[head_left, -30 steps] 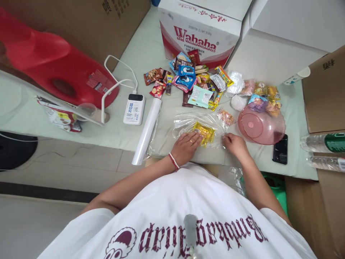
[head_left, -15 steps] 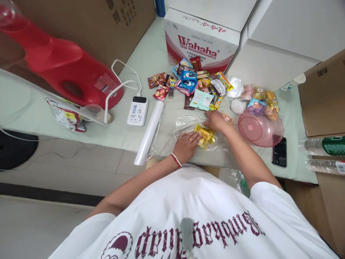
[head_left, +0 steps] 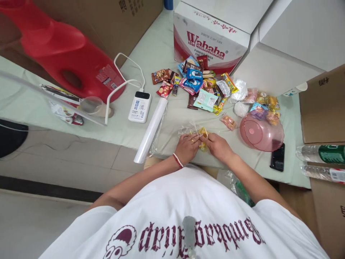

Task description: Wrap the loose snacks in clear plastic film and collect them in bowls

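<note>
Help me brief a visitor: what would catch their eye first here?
Both hands, the left hand and right hand, meet at the table's near edge over a yellow snack packet in clear film. Behind them lies a colourful snack pile before a red-and-white Wahaha box; a big red plastic object sits far left.

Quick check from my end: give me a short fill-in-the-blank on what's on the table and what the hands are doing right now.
1. Both hands, the left hand and the right hand, gather clear film around a ____ snack packet.
2. The white roll of film lies just right of the white ____ with a cable plugged in.
3. The upside-down bowl is ____ in colour.
4. The black phone lies beside that ____.

Missing words: yellow; power bank; pink; bowl
</note>
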